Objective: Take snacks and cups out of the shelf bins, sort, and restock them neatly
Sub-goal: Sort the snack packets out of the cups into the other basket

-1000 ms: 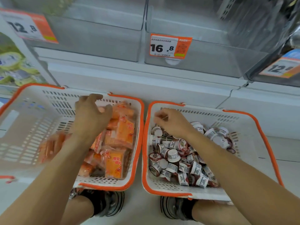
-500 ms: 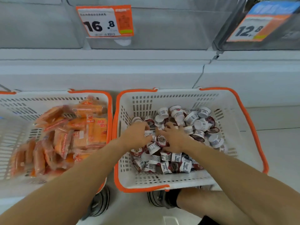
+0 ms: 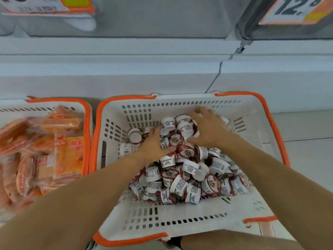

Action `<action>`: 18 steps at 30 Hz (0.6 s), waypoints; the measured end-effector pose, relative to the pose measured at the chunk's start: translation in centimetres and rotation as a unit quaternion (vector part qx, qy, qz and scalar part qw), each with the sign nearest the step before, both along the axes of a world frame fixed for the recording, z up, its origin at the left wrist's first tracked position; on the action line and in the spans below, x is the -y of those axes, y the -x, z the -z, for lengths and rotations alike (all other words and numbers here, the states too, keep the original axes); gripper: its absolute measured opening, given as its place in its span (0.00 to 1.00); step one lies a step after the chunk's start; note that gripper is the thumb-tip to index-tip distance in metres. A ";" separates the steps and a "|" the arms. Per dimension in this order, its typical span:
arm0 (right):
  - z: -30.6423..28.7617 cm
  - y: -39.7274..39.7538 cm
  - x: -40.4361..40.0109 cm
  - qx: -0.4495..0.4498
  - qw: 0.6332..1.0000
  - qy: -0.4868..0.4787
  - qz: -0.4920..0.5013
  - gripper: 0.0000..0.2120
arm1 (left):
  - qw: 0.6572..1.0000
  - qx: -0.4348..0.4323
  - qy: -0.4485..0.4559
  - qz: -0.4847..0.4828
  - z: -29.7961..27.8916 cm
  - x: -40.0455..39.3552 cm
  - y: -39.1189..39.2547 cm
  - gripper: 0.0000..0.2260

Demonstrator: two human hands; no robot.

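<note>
A pile of small white and red snack cups (image 3: 187, 170) fills the white basket with the orange rim (image 3: 126, 100) in the middle of the head view. Both my hands reach into it. My left hand (image 3: 155, 143) lies on the cups at the pile's left, fingers pointing away and the thumb against a red-lidded cup. My right hand (image 3: 207, 129) rests palm down with fingers spread over the cups at the far side. A cluster of cups sits between the two hands. Neither hand plainly grips a cup.
A second orange-rimmed basket (image 3: 86, 123) at the left holds orange snack packets (image 3: 68, 150). Clear shelf bins with price tags (image 3: 297, 8) run along the top above a white shelf base (image 3: 144, 65). Pale floor (image 3: 306, 141) shows at the right.
My view has moved closer and lower over the cup basket. Both hands have pushed further in; the right hand has shifted to the far side and spread its fingers.
</note>
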State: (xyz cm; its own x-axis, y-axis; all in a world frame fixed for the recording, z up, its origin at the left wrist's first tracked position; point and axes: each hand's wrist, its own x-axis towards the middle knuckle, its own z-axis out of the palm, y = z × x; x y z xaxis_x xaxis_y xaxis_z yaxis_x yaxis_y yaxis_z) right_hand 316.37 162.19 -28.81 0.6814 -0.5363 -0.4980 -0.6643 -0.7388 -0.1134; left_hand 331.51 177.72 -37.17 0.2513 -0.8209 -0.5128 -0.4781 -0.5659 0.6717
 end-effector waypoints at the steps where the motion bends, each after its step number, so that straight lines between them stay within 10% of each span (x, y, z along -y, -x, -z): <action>1: 1.2 0.2 0.0 -0.024 0.999 -0.035 0.023 0.51 | 1.000 0.001 -0.007 -0.012 0.4 0.2 0.3 0.45; 14: 4.0 0.1 -3.2 0.030 0.986 -0.161 0.033 0.54 | 0.993 0.018 -0.103 -0.059 -1.9 -1.4 -4.2 0.10; 18: 2.5 -1.4 -7.1 0.098 0.960 -0.260 0.027 0.41 | 0.988 0.094 0.030 -0.119 -4.9 -1.5 -4.8 0.15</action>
State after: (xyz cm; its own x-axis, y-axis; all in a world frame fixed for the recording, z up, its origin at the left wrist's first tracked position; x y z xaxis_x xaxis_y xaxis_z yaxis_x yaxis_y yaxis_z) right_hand 317.79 169.33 -31.29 0.7676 -0.2875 -0.5728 -0.6283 -0.5139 -0.5841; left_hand 336.30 179.25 -32.27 0.5270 -0.7545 -0.3912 -0.4566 -0.6396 0.6185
